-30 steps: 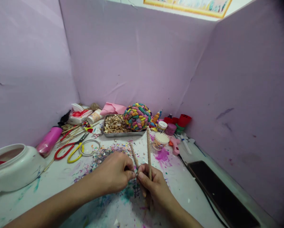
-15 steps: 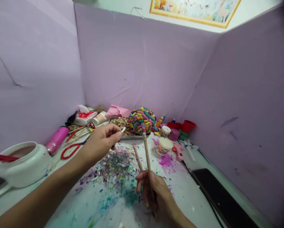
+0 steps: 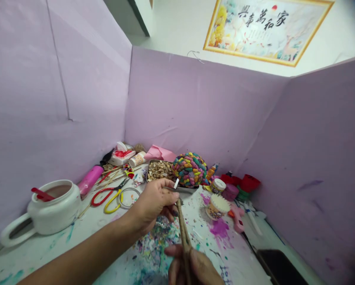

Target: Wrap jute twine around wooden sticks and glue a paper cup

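Note:
My left hand (image 3: 156, 204) pinches a small white strip (image 3: 176, 183) between thumb and fingertips, its end sticking up. Low in the middle, my right hand (image 3: 193, 266) grips a brown, forked-looking wooden stick (image 3: 182, 225). The stick stands nearly upright, its top at or just under my left fingertips; whether they touch I cannot tell. Behind my left hand is a metal tray (image 3: 189, 190) of dry brown chips (image 3: 159, 171), with a ball of colourful knobbly pieces (image 3: 189, 169) at its right. The paint-stained white tabletop (image 3: 153, 253) lies beneath both hands.
On the left are a white mug (image 3: 54, 215), red-handled scissors (image 3: 102, 196), yellow-handled scissors (image 3: 114, 202) and a pink bottle (image 3: 90, 179). At right stand a paper cup (image 3: 217, 208), a pink glue gun (image 3: 237, 217) and a black phone-like slab (image 3: 280, 266). Purple panels (image 3: 195, 107) enclose three sides.
My two hands have come together, the stick's top now at my left fingertips. The white strip stays in my left hand. The view has tilted up and shifted left.

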Tool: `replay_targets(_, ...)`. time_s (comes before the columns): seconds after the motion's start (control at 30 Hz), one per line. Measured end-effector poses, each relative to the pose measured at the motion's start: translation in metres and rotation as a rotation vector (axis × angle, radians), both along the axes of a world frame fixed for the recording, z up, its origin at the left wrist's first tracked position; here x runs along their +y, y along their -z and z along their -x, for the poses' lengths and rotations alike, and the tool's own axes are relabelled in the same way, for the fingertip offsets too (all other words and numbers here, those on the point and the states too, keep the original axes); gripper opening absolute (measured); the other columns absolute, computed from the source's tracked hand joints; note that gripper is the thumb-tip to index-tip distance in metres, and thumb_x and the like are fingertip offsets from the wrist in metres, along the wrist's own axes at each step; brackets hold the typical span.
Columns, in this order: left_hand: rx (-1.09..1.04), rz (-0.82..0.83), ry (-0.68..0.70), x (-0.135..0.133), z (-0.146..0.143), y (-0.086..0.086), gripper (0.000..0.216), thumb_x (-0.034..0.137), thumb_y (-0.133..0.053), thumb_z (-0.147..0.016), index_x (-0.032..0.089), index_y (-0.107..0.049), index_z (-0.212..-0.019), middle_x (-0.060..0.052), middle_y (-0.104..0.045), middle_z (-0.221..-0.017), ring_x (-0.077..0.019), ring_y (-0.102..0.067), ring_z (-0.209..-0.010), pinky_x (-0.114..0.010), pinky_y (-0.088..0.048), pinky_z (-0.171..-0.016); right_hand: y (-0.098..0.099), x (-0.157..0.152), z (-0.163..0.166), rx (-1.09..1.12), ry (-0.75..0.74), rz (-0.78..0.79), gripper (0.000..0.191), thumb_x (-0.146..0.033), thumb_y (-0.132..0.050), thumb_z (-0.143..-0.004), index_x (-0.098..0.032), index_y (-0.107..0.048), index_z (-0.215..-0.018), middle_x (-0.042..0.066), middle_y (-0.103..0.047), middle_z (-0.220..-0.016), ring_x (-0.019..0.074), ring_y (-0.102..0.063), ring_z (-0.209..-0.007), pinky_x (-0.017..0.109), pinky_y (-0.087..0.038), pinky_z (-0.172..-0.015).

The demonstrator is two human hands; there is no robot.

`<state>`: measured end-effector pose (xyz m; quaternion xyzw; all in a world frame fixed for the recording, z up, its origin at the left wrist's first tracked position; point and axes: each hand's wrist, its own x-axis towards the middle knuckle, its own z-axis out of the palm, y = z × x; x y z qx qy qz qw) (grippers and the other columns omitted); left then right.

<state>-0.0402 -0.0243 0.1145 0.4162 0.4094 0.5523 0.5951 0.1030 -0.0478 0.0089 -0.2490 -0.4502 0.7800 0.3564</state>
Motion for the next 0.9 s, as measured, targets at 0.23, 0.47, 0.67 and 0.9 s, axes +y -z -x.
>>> replay_targets(0.23,0.092,-0.056,-0.031,0.003,0.006,-0.002,0.029,0.028,-0.064,-0.063,0.014,-0.050,-0.084,0.006,-0.050,-0.051,-0.0065,-0.046,-0.041,-0.014,-0.033,-0.032,-0.046,0.013,-0.008,-0.114,0.200,-0.204,0.037,-0.048,-0.057,-0.073,-0.014,-0.063,-0.085,-0.002,-0.053,-0.052,0.0004,-0.022,-0.029,0.015,-0.014,-0.030)
replay_targets(0.47,0.170,-0.099,0.021,-0.005,0.018,-0.017,0.024,0.035,-0.060,-0.068,0.015,-0.048,-0.061,0.006,-0.043,-0.041,-0.0033,-0.034,-0.034,-0.015,-0.023,-0.034,-0.050,0.010,-0.028,-0.499,0.537,-0.635,0.024,-0.037,-0.056,-0.075,-0.016,-0.066,-0.082,0.001,-0.055,-0.059,0.0122,-0.046,-0.050,0.022,-0.035,-0.045)
replay_targets(0.67,0.196,-0.086,0.201,-0.014,0.012,-0.014,0.027,0.035,-0.060,-0.066,0.016,-0.045,-0.057,0.007,-0.038,-0.041,-0.0036,-0.031,-0.034,-0.016,-0.019,-0.034,-0.045,0.003,-0.028,-0.510,0.580,-0.961,0.014,-0.025,-0.052,-0.079,-0.018,-0.063,-0.077,0.003,-0.054,-0.062,0.0159,-0.050,-0.057,0.026,-0.039,-0.053)
replay_targets(0.9,0.274,-0.137,0.459,-0.014,0.018,-0.014,0.025,0.035,-0.061,-0.066,0.015,-0.048,-0.057,0.007,-0.039,-0.041,-0.0040,-0.029,-0.036,-0.018,-0.020,-0.036,-0.045,-0.003,-0.032,-0.423,0.512,-1.034,0.018,-0.027,-0.045,-0.083,-0.020,-0.062,-0.081,0.004,-0.058,-0.067,0.0161,-0.052,-0.059,0.026,-0.038,-0.054)
